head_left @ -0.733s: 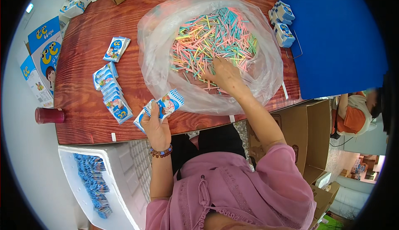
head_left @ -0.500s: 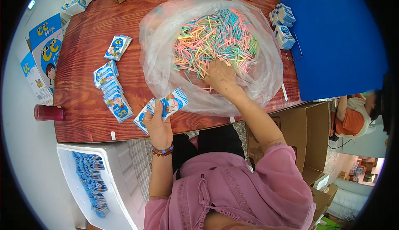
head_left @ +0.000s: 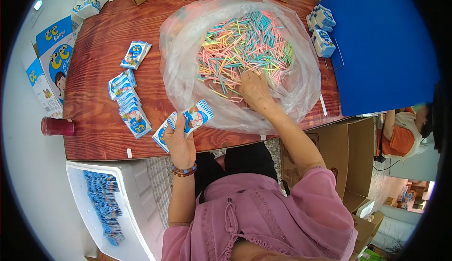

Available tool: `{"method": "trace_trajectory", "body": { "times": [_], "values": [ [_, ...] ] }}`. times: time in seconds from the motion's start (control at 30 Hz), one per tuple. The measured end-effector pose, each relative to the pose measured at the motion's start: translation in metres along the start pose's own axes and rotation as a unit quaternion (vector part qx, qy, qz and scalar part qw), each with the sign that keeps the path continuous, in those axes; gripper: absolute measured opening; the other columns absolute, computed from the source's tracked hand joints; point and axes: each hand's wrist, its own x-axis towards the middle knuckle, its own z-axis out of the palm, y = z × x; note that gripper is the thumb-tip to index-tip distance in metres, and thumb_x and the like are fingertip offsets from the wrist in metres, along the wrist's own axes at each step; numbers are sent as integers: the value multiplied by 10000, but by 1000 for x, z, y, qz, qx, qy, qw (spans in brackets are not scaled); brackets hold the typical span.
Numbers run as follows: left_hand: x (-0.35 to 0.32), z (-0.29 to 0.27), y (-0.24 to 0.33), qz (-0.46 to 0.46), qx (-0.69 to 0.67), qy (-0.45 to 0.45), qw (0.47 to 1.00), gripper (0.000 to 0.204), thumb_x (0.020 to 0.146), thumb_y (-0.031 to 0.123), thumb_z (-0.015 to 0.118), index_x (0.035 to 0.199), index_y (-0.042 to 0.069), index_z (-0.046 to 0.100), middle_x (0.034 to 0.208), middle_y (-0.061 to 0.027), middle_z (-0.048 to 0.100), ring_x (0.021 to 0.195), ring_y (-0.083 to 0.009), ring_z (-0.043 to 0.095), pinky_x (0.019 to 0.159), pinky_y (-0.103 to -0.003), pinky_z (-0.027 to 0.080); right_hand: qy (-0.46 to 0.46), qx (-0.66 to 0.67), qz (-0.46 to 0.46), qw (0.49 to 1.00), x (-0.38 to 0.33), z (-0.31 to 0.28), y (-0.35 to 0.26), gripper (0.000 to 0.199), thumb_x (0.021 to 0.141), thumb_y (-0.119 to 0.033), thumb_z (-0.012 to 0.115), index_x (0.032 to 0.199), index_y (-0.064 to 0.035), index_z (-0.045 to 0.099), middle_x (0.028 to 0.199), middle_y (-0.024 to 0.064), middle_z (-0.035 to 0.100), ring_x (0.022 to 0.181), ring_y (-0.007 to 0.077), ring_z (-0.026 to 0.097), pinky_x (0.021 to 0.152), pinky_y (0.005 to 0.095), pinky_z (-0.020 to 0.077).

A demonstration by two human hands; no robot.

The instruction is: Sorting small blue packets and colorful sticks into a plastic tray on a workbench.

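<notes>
Left hand: your left hand [head_left: 179, 141] is closed around a small fan of blue-and-white packets [head_left: 186, 122], held just above the near edge of the wooden table [head_left: 99, 134].
Right hand: your right hand [head_left: 254, 91] rests palm down in the heap of pastel sticks [head_left: 245, 49], fingers curled into the near part of the pile; whether any stick is pinched cannot be told.
Sticks: they lie loose in an open clear plastic bag [head_left: 183, 72] at the centre of the table.
Packet row: an overlapping row of packets [head_left: 128, 103] lies left of the bag, with a separate packet [head_left: 134, 54] beyond it.
Left margin: a red cup [head_left: 57, 126] stands at the table's left edge.
Below table: a white tray [head_left: 136, 199] holds a row of blue packets [head_left: 104, 204].
Right side: a blue board [head_left: 386, 49] lies beside the bag, small cartons [head_left: 322, 30] at its edge.
</notes>
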Motion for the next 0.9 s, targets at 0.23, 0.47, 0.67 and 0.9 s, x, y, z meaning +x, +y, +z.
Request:
{"method": "trace_trajectory", "body": {
  "times": [0.23, 0.47, 0.67, 0.9],
  "values": [
    [0, 4, 0, 2, 16, 3, 1000, 126, 951, 175, 612, 998, 63, 648, 968, -27, 684, 845, -113, 660, 708, -263, 541, 16, 0, 43, 999, 2, -7, -2, 259, 775, -170, 616, 957, -5, 532, 962, 164, 587, 930, 346, 577, 877, 481, 417],
    [0, 0, 2, -3, 2, 9, 1000, 121, 949, 169, 615, 997, 63, 649, 971, -24, 685, 857, -117, 662, 708, -261, 542, -179, 4, 85, 980, 25, -31, -26, 260, 790, -213, 625, 910, 10, 569, 923, 210, 617, 880, 374, 608, 831, 509, 444],
    [2, -8, 4, 0, 7, 20, 1000, 127, 949, 175, 614, 1003, 67, 655, 978, -25, 687, 870, -118, 660, 733, -271, 539, -173, 91, 88, 977, 14, -28, -4, 291, 862, -223, 566, 995, 36, 563, 895, 257, 633, 893, 398, 623, 788, 501, 468],
    [2, -12, 2, -4, 4, 18, 1000, 131, 954, 184, 608, 999, 72, 659, 974, -24, 690, 887, -122, 656, 739, -281, 524, -83, 417, 180, 887, -3, -32, 6, 275, 924, -95, 511, 1170, 20, 473, 869, 144, 649, 760, 221, 612, 645, 359, 480]
  ]
}}
